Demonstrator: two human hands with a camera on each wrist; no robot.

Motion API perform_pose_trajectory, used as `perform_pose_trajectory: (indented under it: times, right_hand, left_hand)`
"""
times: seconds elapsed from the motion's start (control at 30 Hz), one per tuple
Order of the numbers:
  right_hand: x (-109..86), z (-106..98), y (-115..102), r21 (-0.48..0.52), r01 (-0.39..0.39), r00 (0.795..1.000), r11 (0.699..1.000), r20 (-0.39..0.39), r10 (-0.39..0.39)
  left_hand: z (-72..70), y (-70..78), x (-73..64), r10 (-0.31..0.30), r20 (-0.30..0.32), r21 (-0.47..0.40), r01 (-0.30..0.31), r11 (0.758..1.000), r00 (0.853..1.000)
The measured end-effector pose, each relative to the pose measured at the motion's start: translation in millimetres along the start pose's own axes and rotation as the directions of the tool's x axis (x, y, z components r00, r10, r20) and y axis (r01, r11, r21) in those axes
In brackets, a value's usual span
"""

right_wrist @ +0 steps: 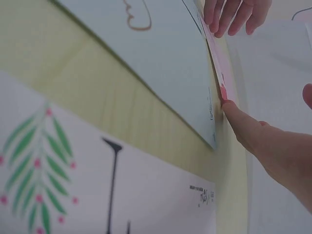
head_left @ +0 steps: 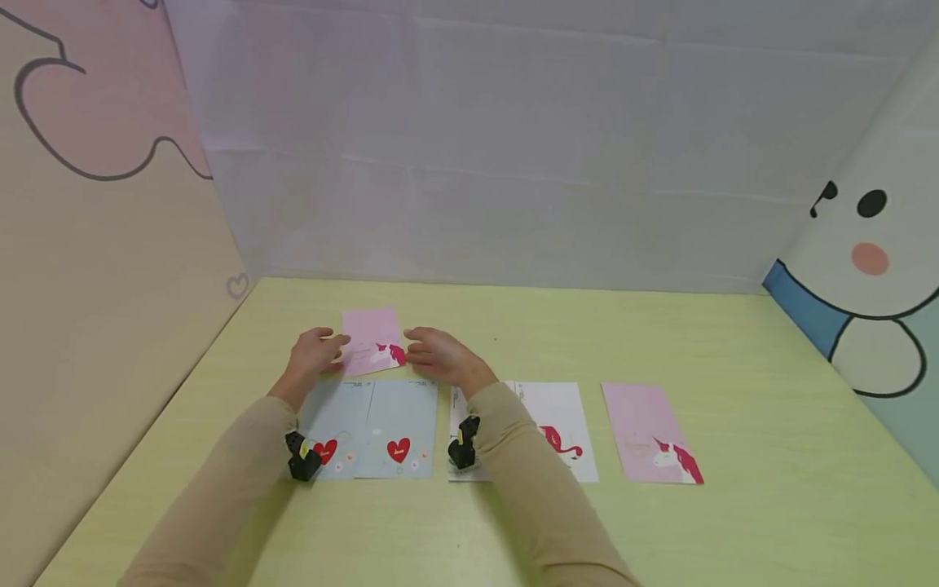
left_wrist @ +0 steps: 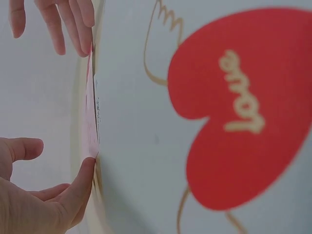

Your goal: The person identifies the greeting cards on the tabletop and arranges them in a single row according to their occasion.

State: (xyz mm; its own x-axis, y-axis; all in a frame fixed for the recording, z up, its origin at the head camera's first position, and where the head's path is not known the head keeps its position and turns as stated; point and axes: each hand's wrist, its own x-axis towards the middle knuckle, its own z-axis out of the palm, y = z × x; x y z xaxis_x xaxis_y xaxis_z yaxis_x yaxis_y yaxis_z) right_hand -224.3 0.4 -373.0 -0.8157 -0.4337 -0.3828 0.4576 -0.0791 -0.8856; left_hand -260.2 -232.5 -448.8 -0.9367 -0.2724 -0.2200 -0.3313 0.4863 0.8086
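A pink card with a unicorn [head_left: 370, 326] lies flat at the back of the table between my two hands. My left hand [head_left: 311, 359] is at its left edge, fingertips touching the edge in the left wrist view, thumb held apart. At the card's right edge is my right hand [head_left: 442, 356], its fingers extended and a fingertip against the card's corner in the right wrist view. Neither hand grips the card. Two pale blue cards [head_left: 403, 408] with red hearts lie side by side just in front, the left one partly covered by my left wrist.
White cards, one showing a red flamingo [head_left: 563, 408], lie partly under my right forearm. Farther right is a second pink unicorn card [head_left: 638, 416]. The yellow-green table [head_left: 770, 424] meets a white sheet [head_left: 513, 163] at the back and printed panels at both sides.
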Motion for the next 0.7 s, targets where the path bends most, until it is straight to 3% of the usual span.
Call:
perform_pose_trajectory:
  times: [0.23, 0.43, 0.53, 0.7]
  right_hand:
    - [2.0, -2.9, 2.3, -0.025, 0.001, 1.0, 1.0, -0.027, -0.002]
    - [3.5, -4.8, 3.6, -0.03, 0.004, 0.999, 1.0, -0.047, -0.006]
    - [4.1, -4.3, 3.0, -0.021, -0.004, 0.998, 1.0, -0.059, 0.003]
    - [3.5, -4.1, 1.5, -0.02, -0.016, 0.997, 1.0, -0.073, 0.015]
  left_hand:
    - [2.4, 6.1, -3.9, -0.05, -0.005, -0.051, 0.05, 0.997, 0.999]
    - [-6.8, 31.4, -32.6, -0.127, 0.041, -0.177, 0.132, 0.975, 0.991]
    - [-10.9, 44.8, -48.6, -0.127, 0.054, -0.22, 0.135, 0.966, 0.99]
    - [-12.0, 51.8, -57.3, -0.055, 0.07, -0.202, 0.068, 0.977, 0.996]
